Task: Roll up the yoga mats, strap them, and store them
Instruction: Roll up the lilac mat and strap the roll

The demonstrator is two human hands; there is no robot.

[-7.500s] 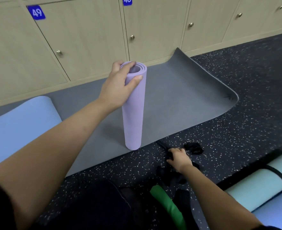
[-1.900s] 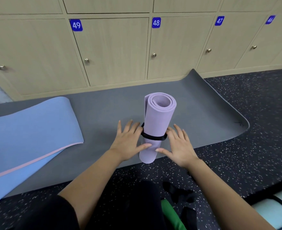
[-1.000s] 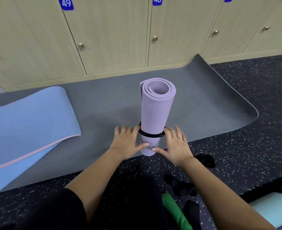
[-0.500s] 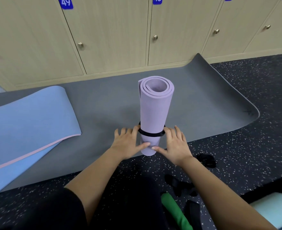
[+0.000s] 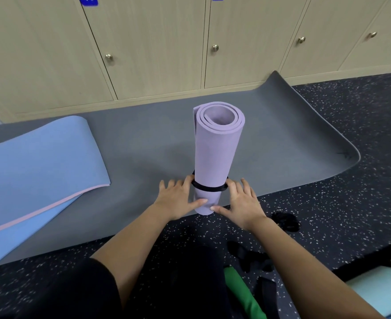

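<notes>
A rolled purple yoga mat (image 5: 215,153) stands upright on the near edge of a flat grey mat (image 5: 143,146). A black strap loop (image 5: 209,188) circles the roll low down, near its base. My left hand (image 5: 178,199) and my right hand (image 5: 242,203) flank the roll with straight fingers. The index fingers rest against the strap and the thumbs touch the roll below it. A blue mat with a pink edge (image 5: 35,162) lies partly unrolled on the left.
Wooden lockers (image 5: 155,42) line the back wall. More black straps (image 5: 285,221) lie on the speckled floor at the right. A green roll (image 5: 242,293) lies near my knees, and a strapped pale teal roll (image 5: 378,288) sits at the bottom right.
Earlier my left hand held the roll's top while my right took a strap from the floor. Since then the strap has slid down the roll; in the last second it barely moved.
</notes>
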